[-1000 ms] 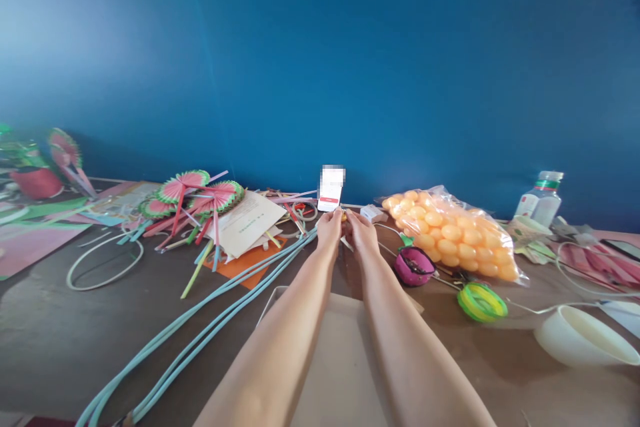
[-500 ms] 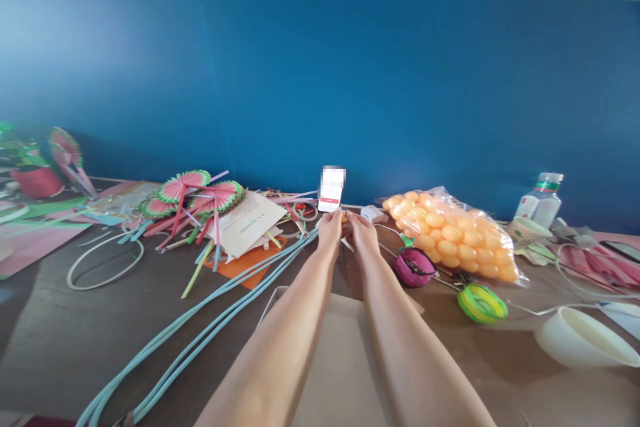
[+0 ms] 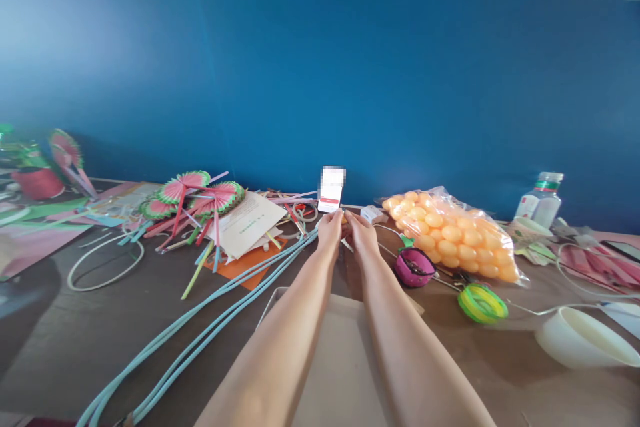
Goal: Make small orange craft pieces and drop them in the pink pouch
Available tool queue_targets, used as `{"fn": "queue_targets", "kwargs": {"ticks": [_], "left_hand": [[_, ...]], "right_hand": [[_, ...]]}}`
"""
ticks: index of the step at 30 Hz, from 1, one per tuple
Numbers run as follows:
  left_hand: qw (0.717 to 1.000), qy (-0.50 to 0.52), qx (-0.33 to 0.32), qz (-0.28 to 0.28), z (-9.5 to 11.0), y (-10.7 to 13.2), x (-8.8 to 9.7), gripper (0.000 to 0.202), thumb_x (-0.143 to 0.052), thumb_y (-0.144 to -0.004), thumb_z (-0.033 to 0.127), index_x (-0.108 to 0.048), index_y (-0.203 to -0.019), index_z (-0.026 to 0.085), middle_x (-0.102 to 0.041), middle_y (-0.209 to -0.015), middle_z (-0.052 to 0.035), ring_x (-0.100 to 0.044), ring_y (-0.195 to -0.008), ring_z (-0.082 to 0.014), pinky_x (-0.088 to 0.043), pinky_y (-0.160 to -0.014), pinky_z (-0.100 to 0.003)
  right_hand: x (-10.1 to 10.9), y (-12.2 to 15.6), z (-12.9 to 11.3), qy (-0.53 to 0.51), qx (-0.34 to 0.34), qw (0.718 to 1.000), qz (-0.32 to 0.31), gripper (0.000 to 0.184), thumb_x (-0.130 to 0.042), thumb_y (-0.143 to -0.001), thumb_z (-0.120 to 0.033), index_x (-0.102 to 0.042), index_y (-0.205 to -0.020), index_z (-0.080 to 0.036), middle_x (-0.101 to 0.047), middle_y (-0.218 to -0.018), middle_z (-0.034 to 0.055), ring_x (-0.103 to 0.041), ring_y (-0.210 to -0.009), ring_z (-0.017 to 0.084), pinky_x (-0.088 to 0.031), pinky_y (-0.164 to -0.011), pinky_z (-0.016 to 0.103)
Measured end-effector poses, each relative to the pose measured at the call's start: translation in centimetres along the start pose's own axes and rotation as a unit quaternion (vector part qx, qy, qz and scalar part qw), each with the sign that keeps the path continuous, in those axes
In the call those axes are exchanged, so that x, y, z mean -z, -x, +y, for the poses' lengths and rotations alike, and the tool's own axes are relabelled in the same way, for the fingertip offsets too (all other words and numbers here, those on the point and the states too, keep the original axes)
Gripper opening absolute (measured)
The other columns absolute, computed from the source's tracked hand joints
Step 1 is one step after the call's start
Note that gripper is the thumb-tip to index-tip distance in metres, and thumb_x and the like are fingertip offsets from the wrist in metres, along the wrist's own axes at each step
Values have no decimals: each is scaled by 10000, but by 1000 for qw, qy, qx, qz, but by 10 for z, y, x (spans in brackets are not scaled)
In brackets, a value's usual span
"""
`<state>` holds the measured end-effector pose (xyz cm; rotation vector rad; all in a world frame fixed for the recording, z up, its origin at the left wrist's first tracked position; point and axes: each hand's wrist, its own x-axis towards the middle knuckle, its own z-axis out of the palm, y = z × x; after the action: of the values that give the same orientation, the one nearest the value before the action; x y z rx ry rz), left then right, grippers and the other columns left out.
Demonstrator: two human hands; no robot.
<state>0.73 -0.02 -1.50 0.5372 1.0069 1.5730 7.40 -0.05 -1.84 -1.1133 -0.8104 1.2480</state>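
Observation:
Both my arms stretch out over the table. My left hand [image 3: 329, 232] and my right hand [image 3: 361, 234] meet at the far middle, fingers pinched together on a small orange thing [image 3: 344, 218] that is mostly hidden between them. A white phone [image 3: 331, 189] stands just behind my hands against the blue wall. Long light-blue tubes [image 3: 210, 310] run from beside my left hand toward the near left corner. A clear bag of orange balls [image 3: 453, 233] lies to the right of my right hand.
Pink-and-green paper fans [image 3: 193, 195], straws and papers lie at the left, with a white ring [image 3: 105, 260]. A purple pouch [image 3: 413, 265], a green-yellow tape roll [image 3: 482, 301], a white bowl [image 3: 580, 340] and a bottle [image 3: 541, 200] are at the right. A beige board [image 3: 340, 360] lies under my forearms.
My hands have barely moved. A dark shadow has grown over the table at the near left.

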Motion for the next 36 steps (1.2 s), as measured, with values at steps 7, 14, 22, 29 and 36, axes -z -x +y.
{"fn": "queue_targets", "kwargs": {"ticks": [7, 14, 22, 29, 36], "left_hand": [[1000, -6, 7, 11, 3, 2, -1, 178, -676, -820, 282, -603, -763, 130, -552, -558, 8, -520, -455, -89, -411, -474, -206], [1000, -12, 10, 16, 3, 3, 0, 168, -677, -819, 275, -607, -778, 127, -572, -586, -5, -527, -459, -91, -413, -483, -213], [1000, -13, 12, 16, 4, 4, 0, 174, -667, -825, 278, -597, -751, 137, -562, -580, -2, -526, -464, -99, -419, -495, -225], [1000, -12, 6, 15, 2, 3, 1, 168, -657, -828, 263, -597, -732, 138, -559, -577, -1, -511, -459, -94, -393, -478, -220], [1000, -20, 8, 22, 0, 0, 1, 171, -679, -808, 285, -601, -756, 142, -570, -575, -6, -556, -488, -117, -426, -493, -230]], "right_hand": [[-1, 0, 0, 14, -8, 1000, 13, 269, -733, -717, -313, -753, -942, -167, -621, -557, -12, -499, -443, 100, -356, -403, 208], [1, -4, 4, 14, -6, 1000, 7, 275, -728, -720, -326, -758, -946, -172, -614, -538, -11, -499, -427, 105, -349, -392, 213], [0, -5, 5, 30, -12, 999, 6, 262, -719, -734, -347, -750, -929, -175, -637, -565, -1, -511, -439, 106, -351, -401, 213], [0, -1, 2, 36, -14, 999, -6, 265, -714, -743, -346, -742, -934, -165, -624, -544, -4, -492, -425, 103, -336, -392, 211], [-2, 2, -1, 38, -23, 999, 13, 232, -710, -751, -329, -752, -916, -172, -639, -561, 0, -502, -437, 101, -352, -404, 208]]}}
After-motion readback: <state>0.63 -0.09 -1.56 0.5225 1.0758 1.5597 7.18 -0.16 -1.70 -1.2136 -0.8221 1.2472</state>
